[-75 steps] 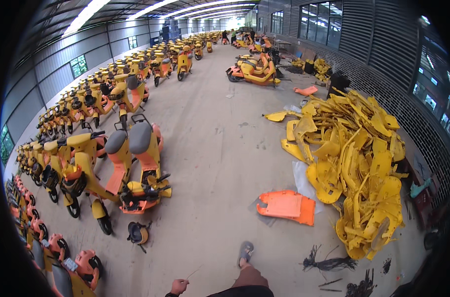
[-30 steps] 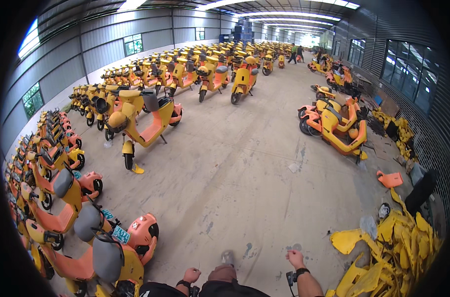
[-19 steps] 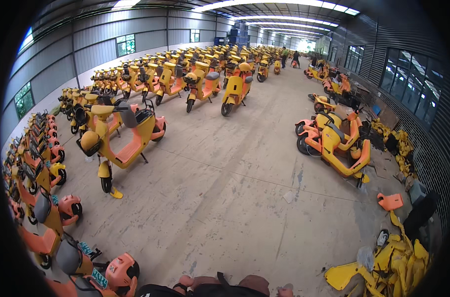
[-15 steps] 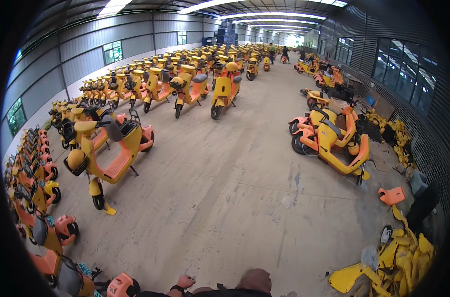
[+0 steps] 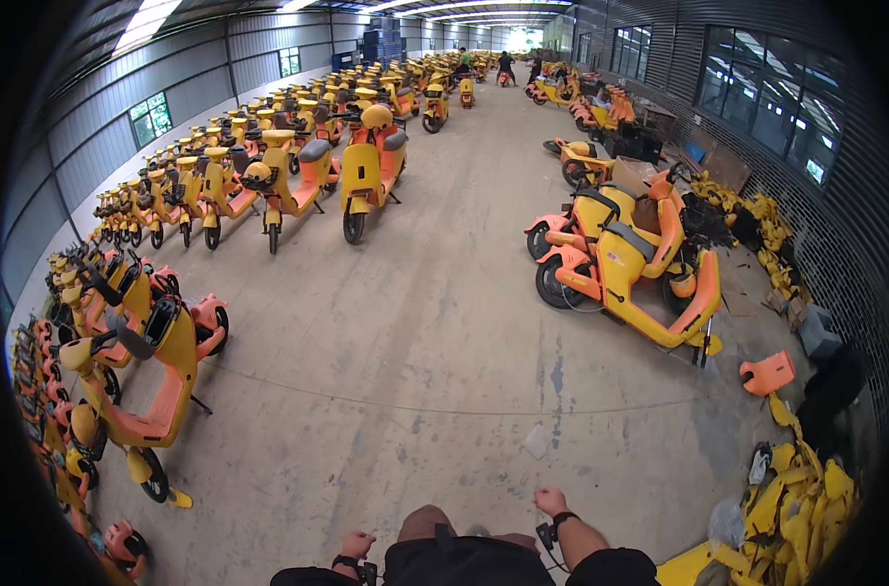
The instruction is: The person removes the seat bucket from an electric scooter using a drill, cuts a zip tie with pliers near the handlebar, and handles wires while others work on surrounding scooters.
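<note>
Low in the picture, my left hand [image 5: 358, 545] hangs beside my leg with its fingers loosely curled in. My right hand [image 5: 551, 502] is held forward over the floor, also curled closed. I see nothing in either hand, and neither touches anything. A dark band circles each wrist, with a small black device near it. Nearest my left side stands a yellow and orange scooter [image 5: 174, 366], upright, apart from my hand. Ahead on the right, another yellow scooter [image 5: 650, 283] lies tilted on its side against other scooters.
Rows of parked scooters [image 5: 278, 181] line the left. At right lie an orange plastic panel [image 5: 768, 373] and a heap of yellow panels [image 5: 796, 503], by a dark wall [image 5: 650, 24]. Concrete floor [image 5: 444, 313] runs between. People [image 5: 505, 66] are far off, near the back.
I have moved forward and the view has tilted and shifted right. The near left scooter sits lower and further left. My right hand has come into view; both forearms show more.
</note>
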`<state>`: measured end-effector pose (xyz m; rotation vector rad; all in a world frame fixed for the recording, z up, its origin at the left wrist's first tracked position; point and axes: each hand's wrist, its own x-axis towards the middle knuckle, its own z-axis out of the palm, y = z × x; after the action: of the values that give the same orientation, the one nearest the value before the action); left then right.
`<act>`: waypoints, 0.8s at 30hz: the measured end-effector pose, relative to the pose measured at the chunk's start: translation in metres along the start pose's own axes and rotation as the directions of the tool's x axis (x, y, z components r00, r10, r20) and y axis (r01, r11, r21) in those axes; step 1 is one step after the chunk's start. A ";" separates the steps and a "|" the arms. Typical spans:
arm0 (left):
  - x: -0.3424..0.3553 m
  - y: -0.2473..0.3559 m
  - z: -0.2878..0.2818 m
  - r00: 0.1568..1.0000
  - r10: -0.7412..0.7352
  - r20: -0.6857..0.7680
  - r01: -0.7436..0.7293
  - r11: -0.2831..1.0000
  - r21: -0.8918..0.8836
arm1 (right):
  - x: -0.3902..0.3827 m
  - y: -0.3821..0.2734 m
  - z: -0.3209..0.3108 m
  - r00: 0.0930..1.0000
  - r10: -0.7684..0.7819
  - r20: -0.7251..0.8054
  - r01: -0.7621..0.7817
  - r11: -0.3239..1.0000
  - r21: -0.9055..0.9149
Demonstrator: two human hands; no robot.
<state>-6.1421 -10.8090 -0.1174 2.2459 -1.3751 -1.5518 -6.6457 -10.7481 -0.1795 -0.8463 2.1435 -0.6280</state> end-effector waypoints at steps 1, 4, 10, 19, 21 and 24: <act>0.020 0.037 -0.001 1.000 -0.025 0.018 0.025 1.000 -0.001 | 0.030 -0.071 -0.022 0.997 -0.078 0.017 0.077 0.994 0.075; 0.086 0.120 0.008 0.999 0.027 0.038 -0.029 0.998 0.053 | 0.116 -0.203 -0.064 0.971 -0.237 0.045 0.210 0.923 0.321; 0.259 0.199 0.017 0.999 0.043 -0.003 -0.040 0.954 0.296 | 0.240 -0.232 -0.061 0.985 -0.146 0.094 0.105 0.933 0.345; 0.452 0.399 -0.022 0.855 0.383 0.349 -0.509 0.748 0.426 | 0.305 -0.118 -0.080 0.723 0.597 0.347 -0.468 0.793 -0.391; 0.494 0.461 -0.027 0.917 0.238 0.321 -0.337 0.891 0.305 | 0.350 -0.142 -0.083 0.720 0.606 0.337 -0.503 0.791 -0.349; 0.557 0.533 -0.030 0.901 0.281 0.331 -0.405 0.820 0.405 | 0.446 -0.184 -0.089 0.740 0.578 0.344 -0.496 0.815 -0.300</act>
<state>-6.4017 -11.5282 -0.2207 1.8722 -2.3018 -1.5433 -6.8751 -11.1811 -0.2076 -0.3574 1.9185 0.0685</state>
